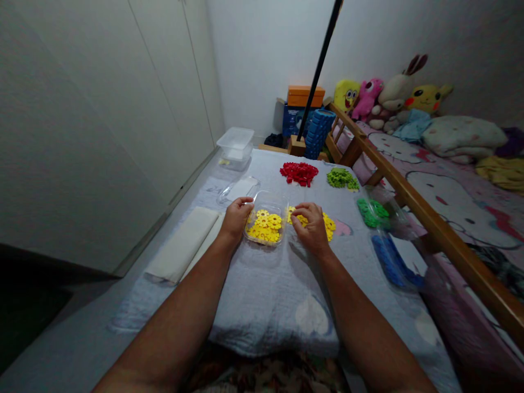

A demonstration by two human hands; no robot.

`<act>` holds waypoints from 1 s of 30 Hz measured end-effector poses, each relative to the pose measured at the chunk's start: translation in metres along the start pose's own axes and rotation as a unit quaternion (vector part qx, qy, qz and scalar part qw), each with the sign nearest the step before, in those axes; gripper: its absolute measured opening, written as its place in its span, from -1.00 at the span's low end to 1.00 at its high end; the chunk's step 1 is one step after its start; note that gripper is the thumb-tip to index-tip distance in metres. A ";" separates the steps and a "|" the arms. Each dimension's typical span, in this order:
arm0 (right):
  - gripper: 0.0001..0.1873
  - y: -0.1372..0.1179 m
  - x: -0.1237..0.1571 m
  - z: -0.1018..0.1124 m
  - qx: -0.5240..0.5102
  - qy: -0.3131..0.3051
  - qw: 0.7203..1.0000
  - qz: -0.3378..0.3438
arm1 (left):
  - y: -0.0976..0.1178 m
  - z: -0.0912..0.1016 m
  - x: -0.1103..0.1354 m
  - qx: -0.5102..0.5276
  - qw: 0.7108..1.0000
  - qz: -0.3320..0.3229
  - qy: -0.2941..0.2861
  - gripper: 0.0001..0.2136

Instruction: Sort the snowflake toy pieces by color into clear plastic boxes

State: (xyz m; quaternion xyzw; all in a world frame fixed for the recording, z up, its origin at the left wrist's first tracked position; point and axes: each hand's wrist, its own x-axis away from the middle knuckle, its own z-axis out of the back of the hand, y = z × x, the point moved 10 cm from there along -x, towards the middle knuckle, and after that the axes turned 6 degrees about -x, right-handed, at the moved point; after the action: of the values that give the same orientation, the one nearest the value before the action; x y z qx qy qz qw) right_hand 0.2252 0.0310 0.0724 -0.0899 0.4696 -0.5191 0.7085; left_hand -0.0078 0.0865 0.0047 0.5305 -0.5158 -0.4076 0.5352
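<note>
On the worktop (262, 300), the left hand (234, 221) grips the side of a clear tub (267, 201) of yellow flower pieces (265, 227), apparently steadying it beside the loose yellow pile (329, 225), where the right hand (313, 230) curls, though whether it pinches anything I cannot tell.

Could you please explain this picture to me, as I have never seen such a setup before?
There is no machine: these are a person's bare hands, filmed by one camera worn on the head, looking forward and down. The left hand holds a clear box containing yellow pieces. The right hand is at a loose yellow pile; whether it grips one is unclear. On the cloth, red pieces and light green pieces lie farther back, with green pieces and blue pieces toward the right.
</note>
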 end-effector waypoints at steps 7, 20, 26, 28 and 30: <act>-0.83 0.066 0.002 0.035 0.131 0.045 0.984 -0.114 | 0.001 -0.001 0.002 0.008 1.000 0.007 0.003 -0.62; -0.82 0.074 0.010 0.012 0.214 -0.024 0.973 -0.085 | 0.000 -0.001 0.002 0.010 1.000 0.007 0.000 -0.62; -0.88 0.063 0.007 0.011 0.213 -0.027 0.973 -0.086 | 0.000 0.000 0.001 0.006 1.000 0.007 0.006 -0.61; -0.88 0.056 0.005 0.012 0.202 -0.014 0.976 -0.081 | 0.001 -0.001 0.002 0.007 1.000 0.008 0.005 -0.61; -0.87 0.048 0.003 0.016 0.182 0.011 0.981 -0.070 | 0.001 -0.001 0.002 0.007 1.000 0.006 0.005 -0.61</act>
State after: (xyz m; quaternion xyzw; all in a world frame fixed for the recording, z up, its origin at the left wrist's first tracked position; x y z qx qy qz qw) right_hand 0.2685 0.0441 0.0500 0.0141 0.3675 -0.6453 0.6696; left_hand -0.0071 0.0849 0.0063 0.5331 -0.5192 -0.3985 0.5361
